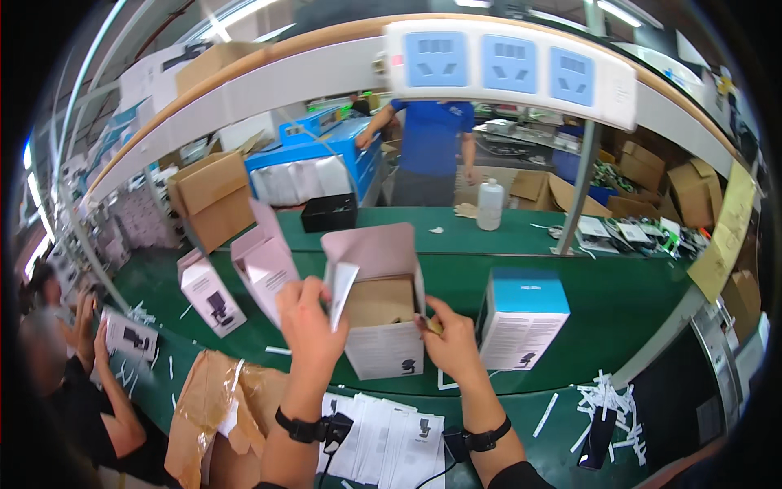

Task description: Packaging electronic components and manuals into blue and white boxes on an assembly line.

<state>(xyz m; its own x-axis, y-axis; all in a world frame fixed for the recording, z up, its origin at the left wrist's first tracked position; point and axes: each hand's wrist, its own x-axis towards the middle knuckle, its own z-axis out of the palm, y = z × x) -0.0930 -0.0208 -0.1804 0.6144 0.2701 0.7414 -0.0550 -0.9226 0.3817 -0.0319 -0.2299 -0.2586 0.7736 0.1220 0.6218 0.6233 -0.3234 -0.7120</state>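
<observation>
An open white box [384, 356] with a printed picture stands on the green table in front of me. Its pinkish lid [371, 247] is raised at the back, and a brown cardboard insert [380, 304] fills the inside. My left hand [312, 324] is closed on a thin white paper piece [342, 292] at the box's left edge; whether it is a leaflet or a side flap I cannot tell. At the box's right wall, my right hand [453, 338] pinches the edge. Something small and yellowish shows by its fingertips.
Right of the box stands a closed box with a blue top [528, 292]. Two other boxes [210, 293] [265, 265] stand left. Near me lie printed leaflets [391, 448], a brown carton [216, 407] and white strips [615, 411]. A person [432, 147] stands opposite; another sits left.
</observation>
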